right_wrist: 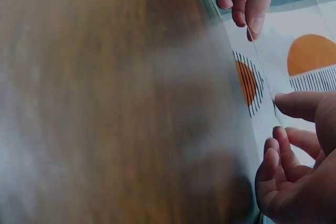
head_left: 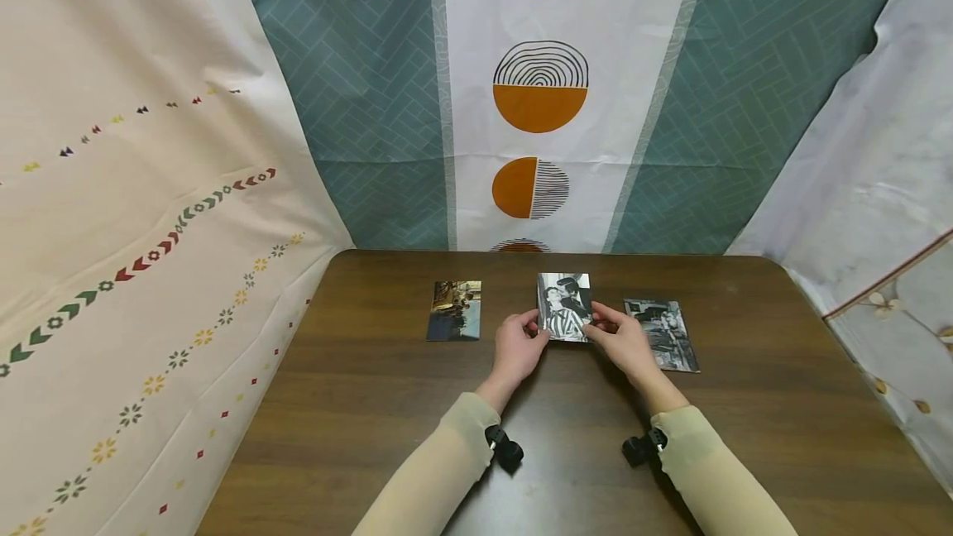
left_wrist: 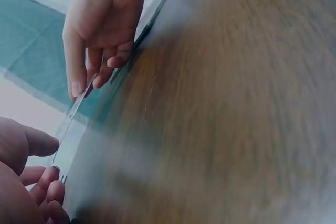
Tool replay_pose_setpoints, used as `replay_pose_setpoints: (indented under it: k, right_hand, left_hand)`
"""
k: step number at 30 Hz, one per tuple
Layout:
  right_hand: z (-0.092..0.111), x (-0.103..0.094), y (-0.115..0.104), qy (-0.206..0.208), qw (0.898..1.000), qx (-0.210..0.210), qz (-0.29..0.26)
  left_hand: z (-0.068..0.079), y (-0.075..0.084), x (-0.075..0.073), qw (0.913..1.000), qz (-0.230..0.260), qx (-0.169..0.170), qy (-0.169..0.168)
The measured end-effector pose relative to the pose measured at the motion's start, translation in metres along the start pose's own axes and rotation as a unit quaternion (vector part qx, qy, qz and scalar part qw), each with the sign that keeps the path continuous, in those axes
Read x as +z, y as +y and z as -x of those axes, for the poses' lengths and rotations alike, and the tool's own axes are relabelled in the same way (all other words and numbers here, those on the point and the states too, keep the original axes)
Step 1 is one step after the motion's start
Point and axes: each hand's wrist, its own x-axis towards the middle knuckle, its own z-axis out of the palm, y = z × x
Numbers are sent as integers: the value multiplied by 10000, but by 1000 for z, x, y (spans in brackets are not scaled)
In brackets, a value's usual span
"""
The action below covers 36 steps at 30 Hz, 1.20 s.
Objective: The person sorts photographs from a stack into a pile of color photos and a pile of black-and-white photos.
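A black-and-white photo card (head_left: 563,304) of two people is held between both hands near the back of the table. My left hand (head_left: 517,347) pinches its lower left edge between thumb and fingers. On the lower right edge, my right hand (head_left: 624,342) pinches it the same way. Seen edge-on in the left wrist view, the card (left_wrist: 68,121) is a thin strip above the tabletop. A colour photo card (head_left: 455,311) lies to the left, apart from the hands. Just beyond the right hand lies another black-and-white photo card (head_left: 665,336), tilted, its left part covered by that hand.
The brown wooden table (head_left: 357,404) has its back edge against a green and white patterned cloth (head_left: 372,106). Cream patterned cloth (head_left: 149,230) hangs at the left, and a pale cloth (head_left: 886,189) at the right. A small black camera (head_left: 509,449) is strapped on the left wrist.
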Motion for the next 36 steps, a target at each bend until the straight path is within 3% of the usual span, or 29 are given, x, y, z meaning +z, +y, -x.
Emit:
replay_pose_setpoints:
  k: [10,21,36]
  right_hand:
    - [-4,11,-5,-384,9990,48,215]
    - [-12,12,-8,-987,9892,-140,1076]
    - [-17,14,-11,-1001,9824,-88,1577]
  left_hand:
    - [-2,-6,-10,9990,-431,-115,-78]
    - [-1,-4,-13,9889,-1350,-311,-528]
    - [-5,-5,-11,9793,-1810,-500,-761]
